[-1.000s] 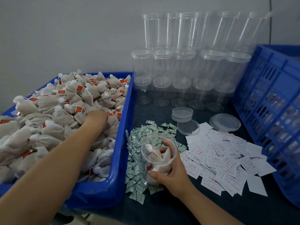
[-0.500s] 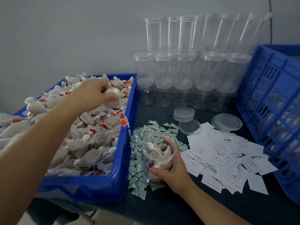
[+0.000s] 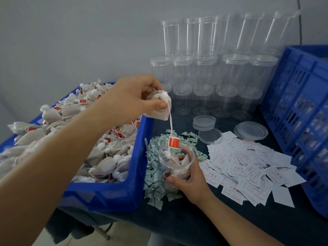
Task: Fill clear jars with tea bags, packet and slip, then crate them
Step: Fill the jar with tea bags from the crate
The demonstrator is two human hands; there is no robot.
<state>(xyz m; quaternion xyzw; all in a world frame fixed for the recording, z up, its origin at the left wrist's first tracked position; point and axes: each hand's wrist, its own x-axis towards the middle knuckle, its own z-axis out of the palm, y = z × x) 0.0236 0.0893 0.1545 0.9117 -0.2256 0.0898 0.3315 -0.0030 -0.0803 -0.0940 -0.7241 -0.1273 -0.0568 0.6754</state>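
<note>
Illumination is soft, cool and moderately dim; no distinct source is visible from my viewpoint. Shadows are faint and diffuse. The stacked clear jars (image 3: 209,71) carry only weak highlights. Wide-angle distortion bends the blue crate (image 3: 301,110) at the right edge and enlarges my left forearm (image 3: 44,166) at the lower left. Overall sharpness is slightly soft; print on the paper slips (image 3: 248,167) is unreadable.

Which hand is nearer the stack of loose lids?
Right. The right hand grips the jar, in front of the lids. The left hand holds a tea bag farther left, over the bin's edge.
</note>
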